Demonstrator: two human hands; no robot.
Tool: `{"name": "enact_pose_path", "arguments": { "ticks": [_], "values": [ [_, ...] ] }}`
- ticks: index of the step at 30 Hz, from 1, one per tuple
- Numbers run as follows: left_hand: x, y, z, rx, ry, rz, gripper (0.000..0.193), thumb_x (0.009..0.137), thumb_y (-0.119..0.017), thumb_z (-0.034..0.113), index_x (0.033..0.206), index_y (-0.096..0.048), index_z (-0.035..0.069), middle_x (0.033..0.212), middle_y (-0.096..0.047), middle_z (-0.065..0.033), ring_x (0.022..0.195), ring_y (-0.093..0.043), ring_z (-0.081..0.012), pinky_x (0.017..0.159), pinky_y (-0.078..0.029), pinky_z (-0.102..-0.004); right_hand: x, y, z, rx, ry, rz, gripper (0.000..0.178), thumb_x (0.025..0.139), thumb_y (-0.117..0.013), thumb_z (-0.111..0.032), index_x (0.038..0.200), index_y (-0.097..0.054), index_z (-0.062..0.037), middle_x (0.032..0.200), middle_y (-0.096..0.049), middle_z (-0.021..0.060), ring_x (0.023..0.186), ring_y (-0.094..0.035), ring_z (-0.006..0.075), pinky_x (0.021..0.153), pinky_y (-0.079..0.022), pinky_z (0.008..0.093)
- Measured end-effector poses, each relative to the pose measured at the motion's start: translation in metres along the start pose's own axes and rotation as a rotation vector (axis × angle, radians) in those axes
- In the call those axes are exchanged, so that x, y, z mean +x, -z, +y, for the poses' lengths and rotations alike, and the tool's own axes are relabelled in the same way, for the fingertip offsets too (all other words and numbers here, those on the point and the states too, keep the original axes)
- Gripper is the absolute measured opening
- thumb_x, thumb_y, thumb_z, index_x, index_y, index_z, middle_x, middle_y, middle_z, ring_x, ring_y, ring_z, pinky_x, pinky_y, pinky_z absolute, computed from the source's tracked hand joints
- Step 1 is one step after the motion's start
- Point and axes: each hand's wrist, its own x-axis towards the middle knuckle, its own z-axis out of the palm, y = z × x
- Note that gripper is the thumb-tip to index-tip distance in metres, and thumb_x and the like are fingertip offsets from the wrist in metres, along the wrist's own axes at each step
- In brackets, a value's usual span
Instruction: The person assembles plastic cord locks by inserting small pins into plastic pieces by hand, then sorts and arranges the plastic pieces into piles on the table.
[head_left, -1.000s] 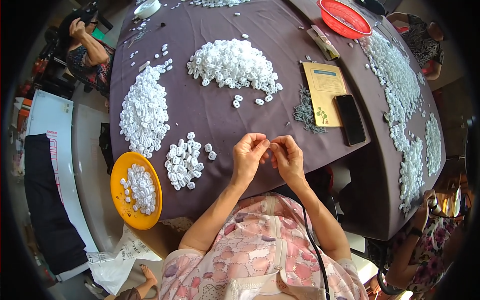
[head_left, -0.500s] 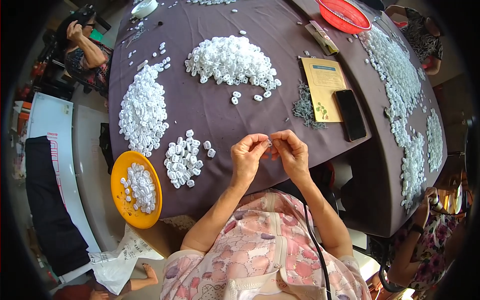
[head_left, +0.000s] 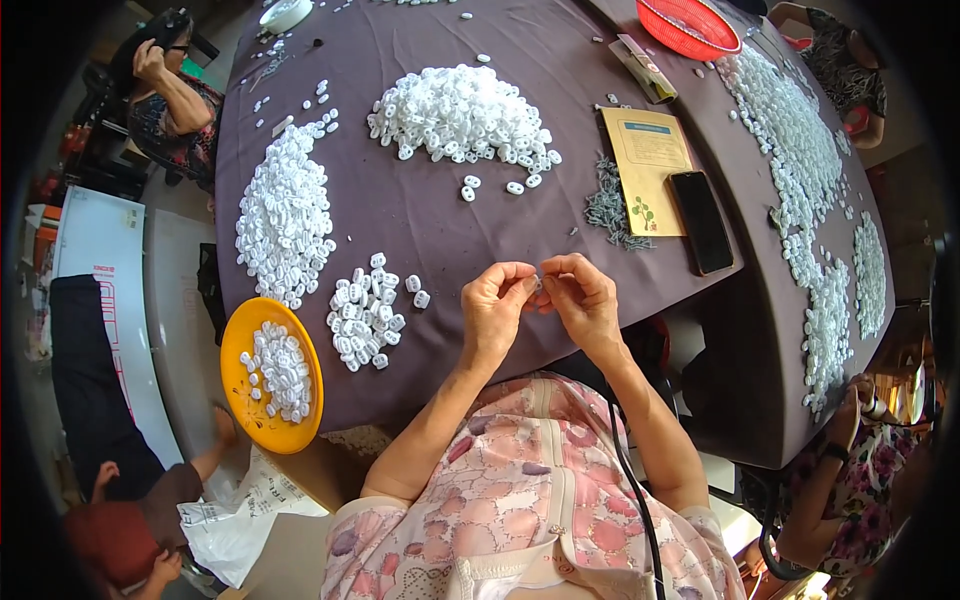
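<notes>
My left hand [head_left: 494,308] and my right hand [head_left: 586,303] meet just over the near edge of the cloth-covered table, thumbs and index fingers pinched together. Between the fingertips shows a bit of a small white piece [head_left: 539,284], mostly hidden by the fingers. Left of my hands lies a small group of white oval two-hole pieces [head_left: 364,318], with a larger heap [head_left: 458,115] of them farther off. Small grey pin-like parts [head_left: 608,212] are piled beyond my right hand, beside a tan paper packet [head_left: 647,160] and a black phone [head_left: 702,222].
An orange plate [head_left: 237,385] of white pieces sits at the table's left corner, below another heap [head_left: 285,215]. A red basket [head_left: 688,48] stands far right, near long spreads of pieces [head_left: 790,150]. People sit at both sides; a child [head_left: 125,525] is at lower left.
My hands keep nearly the same pinch, with slight finger movement. At lower left the child has shifted, and the head and body now show where mainly legs did before.
</notes>
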Motion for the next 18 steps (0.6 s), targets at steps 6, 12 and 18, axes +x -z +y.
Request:
{"name": "enact_pose_path", "arguments": {
  "ticks": [6, 12, 18],
  "values": [
    [-0.002, -0.003, 0.002, -0.011, -0.023, 0.008, 0.006, 0.088, -0.061, 0.0, 0.092, -0.065, -0.003, 0.079, -0.066, -0.0051, 0.066, -0.061, -0.0099, 0.06, -0.054, -0.0245, 0.001, -0.002, -0.003, -0.076, 0.104, -0.036, 0.01, 0.089, -0.054, 0.006, 0.097, -0.058, 0.0019, 0.079, -0.059, 0.0045, 0.069, -0.063, 0.0091, 0.061, -0.054, 0.0229],
    [-0.001, -0.008, -0.004, -0.178, 0.036, 0.093, 0.006, 0.087, -0.061, -0.001, 0.091, -0.063, -0.005, 0.078, -0.064, -0.0049, 0.066, -0.06, -0.0094, 0.059, -0.053, -0.0242, -0.001, -0.006, 0.013, -0.014, 0.045, 0.033, 0.012, 0.088, -0.055, 0.005, 0.099, -0.059, 0.001, 0.084, -0.061, 0.0031, 0.073, -0.061, 0.0067, 0.062, -0.052, 0.0217],
    [0.0, -0.006, -0.004, -0.152, 0.048, 0.065, 0.007, 0.087, -0.061, -0.001, 0.092, -0.065, -0.004, 0.08, -0.066, -0.0063, 0.069, -0.064, -0.0123, 0.063, -0.056, -0.0262, 0.002, 0.001, 0.018, -0.029, 0.063, 0.084, 0.012, 0.088, -0.057, 0.003, 0.1, -0.059, 0.0014, 0.079, -0.062, 0.0025, 0.071, -0.061, 0.0065, 0.061, -0.051, 0.0216]
  ]
}}
